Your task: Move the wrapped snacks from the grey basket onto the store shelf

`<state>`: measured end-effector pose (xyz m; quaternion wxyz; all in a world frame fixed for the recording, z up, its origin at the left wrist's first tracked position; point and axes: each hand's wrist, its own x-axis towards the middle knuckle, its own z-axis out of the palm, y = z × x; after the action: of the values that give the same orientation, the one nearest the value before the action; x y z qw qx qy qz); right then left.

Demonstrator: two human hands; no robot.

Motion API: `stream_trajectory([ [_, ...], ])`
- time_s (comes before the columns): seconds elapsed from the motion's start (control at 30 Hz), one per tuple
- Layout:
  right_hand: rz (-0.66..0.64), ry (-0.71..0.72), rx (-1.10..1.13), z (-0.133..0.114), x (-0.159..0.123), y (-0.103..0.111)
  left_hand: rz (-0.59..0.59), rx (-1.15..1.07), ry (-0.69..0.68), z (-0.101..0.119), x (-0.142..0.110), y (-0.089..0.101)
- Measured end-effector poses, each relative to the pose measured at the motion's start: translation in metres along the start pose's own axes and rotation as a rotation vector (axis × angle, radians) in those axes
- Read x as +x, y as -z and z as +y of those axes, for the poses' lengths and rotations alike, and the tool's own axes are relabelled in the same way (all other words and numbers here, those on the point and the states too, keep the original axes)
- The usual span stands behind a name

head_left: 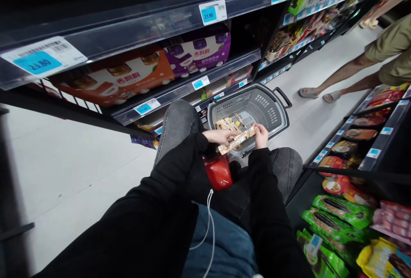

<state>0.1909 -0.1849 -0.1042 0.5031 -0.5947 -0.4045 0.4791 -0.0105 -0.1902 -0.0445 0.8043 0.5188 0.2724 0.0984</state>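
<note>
In the head view, the person crouched in an aisle, a knee on either side of a grey basket (265,102) that stood on the floor (93,175). A narrow, pale patterned packet (238,141) was held slantwise over the basket's near side. The left hand (224,137) gripped it with curled fingers, and the right hand (261,136) pinched its far right end between thumb and fingers. More patterned packets (227,122) lay inside the basket, just beyond the left hand. A shiny red object (218,174) sat between the thighs, below the held packet; what it was could not be told.

On the left, a shelf (138,25) with price labels carried an orange carton (125,76) beside a purple carton (201,53). On the right, round tubs (334,184) stood above green bags (340,210), with a yellow bag (383,257) near the corner. Farther along the aisle, another person (353,70) in khaki shorts and grey sandals stood well apart from the basket.
</note>
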Motion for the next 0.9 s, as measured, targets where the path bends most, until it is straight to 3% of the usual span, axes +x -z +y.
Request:
stream_trajectory([
  [0.27,0.157,-0.057,0.065,0.013,0.012,0.013,0.052,-0.064,-0.025,-0.001,0.001,0.007],
  [0.6,0.182,-0.089,0.167,0.005,0.009,0.011,0.197,-0.154,0.071,0.008,-0.006,0.004],
  [0.9,0.157,-0.127,0.193,0.007,0.01,0.012,-0.127,-0.206,0.053,0.004,-0.012,0.007],
])
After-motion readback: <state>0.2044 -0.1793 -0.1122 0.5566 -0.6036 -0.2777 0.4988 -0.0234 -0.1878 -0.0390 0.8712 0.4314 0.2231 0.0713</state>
